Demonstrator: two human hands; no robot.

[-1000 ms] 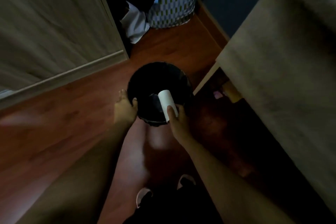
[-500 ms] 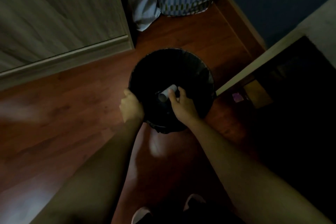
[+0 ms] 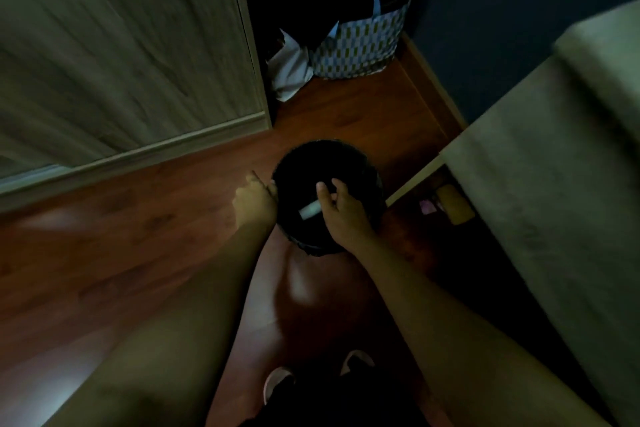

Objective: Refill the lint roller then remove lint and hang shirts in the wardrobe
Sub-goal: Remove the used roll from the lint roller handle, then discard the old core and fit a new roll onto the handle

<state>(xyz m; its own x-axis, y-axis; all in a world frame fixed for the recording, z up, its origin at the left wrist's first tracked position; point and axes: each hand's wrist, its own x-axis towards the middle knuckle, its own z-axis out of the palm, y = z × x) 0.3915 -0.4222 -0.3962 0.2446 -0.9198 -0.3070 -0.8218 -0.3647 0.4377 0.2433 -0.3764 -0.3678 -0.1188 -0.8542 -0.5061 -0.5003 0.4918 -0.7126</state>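
Dim room. Right hand (image 3: 341,210) over black bin (image 3: 367,177), fingers (image 3: 322,192) spread, gripping nothing; pale tube (image 3: 310,210) just beneath, inside bin. Left hand (image 3: 254,201) curled on the rim. Judgement: spent core discarded; refill, delinting, hanging remain. Wardrobe (image 3: 121,45) beyond.

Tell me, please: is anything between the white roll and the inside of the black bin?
Nothing visible is. The white roll is already over the open mouth of the black bin, beside the right hand, whose fingers are spread. The left hand rests at the rim, outside the opening.
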